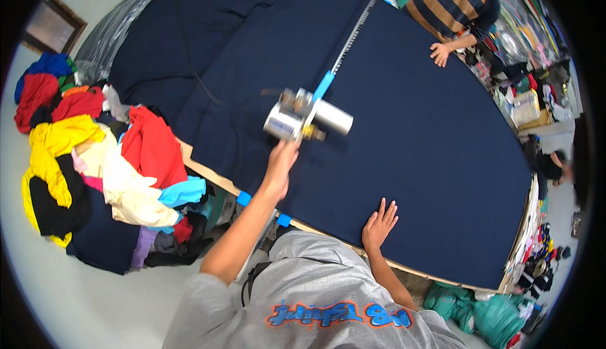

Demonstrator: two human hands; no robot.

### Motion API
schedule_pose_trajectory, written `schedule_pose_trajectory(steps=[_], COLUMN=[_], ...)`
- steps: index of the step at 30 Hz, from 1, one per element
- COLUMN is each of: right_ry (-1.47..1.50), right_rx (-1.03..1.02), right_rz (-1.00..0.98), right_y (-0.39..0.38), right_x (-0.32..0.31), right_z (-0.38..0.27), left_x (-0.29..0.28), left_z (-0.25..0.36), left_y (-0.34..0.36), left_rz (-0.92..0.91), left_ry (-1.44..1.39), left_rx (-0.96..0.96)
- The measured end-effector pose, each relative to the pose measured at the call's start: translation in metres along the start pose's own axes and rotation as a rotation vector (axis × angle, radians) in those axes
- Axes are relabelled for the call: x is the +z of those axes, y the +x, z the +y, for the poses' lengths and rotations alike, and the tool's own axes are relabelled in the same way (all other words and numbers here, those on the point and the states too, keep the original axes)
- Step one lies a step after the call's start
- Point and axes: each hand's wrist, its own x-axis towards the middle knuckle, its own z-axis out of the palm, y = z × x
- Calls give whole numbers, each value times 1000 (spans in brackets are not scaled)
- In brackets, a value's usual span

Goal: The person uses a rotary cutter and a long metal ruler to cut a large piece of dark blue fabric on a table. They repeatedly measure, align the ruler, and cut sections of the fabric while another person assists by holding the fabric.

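Note:
Navy fabric [435,153] covers the large table. My left hand [283,159] is closed on the near end of a silver motorised fabric cutter [334,117], whose exact grip is partly hidden and slightly blurred. From the cutter's blue part, a toothed metal rail [355,36] runs over the cloth to the far edge. My right hand [380,226] lies flat on the fabric near the front edge, fingers spread and nothing held. A blue clamp [244,198] and a blue end piece [284,220] sit on the table's near edge.
Across the table a co-worker in a striped shirt [456,2] rests one hand by the rail's far end, the other on the cloth. A black cable [184,46] hangs over the fabric. Coloured clothes [126,172] are heaped at left; green bags [499,317] lie at lower right.

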Motion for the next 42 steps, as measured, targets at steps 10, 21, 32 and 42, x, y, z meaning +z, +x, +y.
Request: schedule_pose_trajectory(steps=[10, 21, 32, 42], right_ry=[141, 328, 265, 57], right_rx=[14, -232, -620, -921], right_rz=[14, -4, -172, -455], right_y=[10, 57, 42, 50], right_x=[-7, -20, 19, 7], right_z=[-1, -84, -211, -244], left_x=[299, -16, -234, -216], left_z=[81, -54, -134, -102], left_y=[19, -48, -240, -257], left_rz=[-722, -356, 584, 676], left_ry=[382, 1154, 1088, 1007], left_rx=[1017, 699, -125, 70])
